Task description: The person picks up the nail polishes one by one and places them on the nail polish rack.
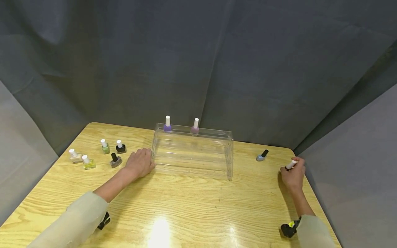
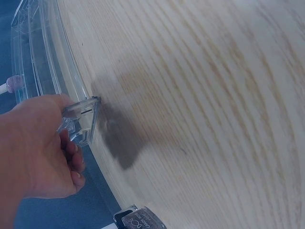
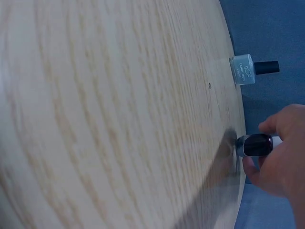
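A clear stepped acrylic display rack (image 1: pixel 192 151) stands at the middle of the table. My left hand (image 1: pixel 140 162) grips its left end; in the left wrist view the thumb lies at the rack's side panel (image 2: pixel 82 109) and the other fingers are curled. Two nail polish bottles with white caps, one purple (image 1: pixel 167 128) and one mauve (image 1: pixel 194 130), stand upright on the top rear step. At the table's right side, my right hand (image 1: pixel 293 175) pinches a dark nail polish bottle (image 3: pixel 257 144) with a white cap. Its base is at or just above the tabletop; I cannot tell which.
A light blue bottle (image 1: pixel 261 157) with a black cap stands near the right hand. Left of the rack are several more bottles: green (image 1: pixel 106 148), black (image 1: pixel 121 148), grey glitter (image 1: pixel 116 162), yellow (image 1: pixel 89 164) and cream (image 1: pixel 75 157). A dark curtain (image 1: pixel 198 69) hangs behind the table.
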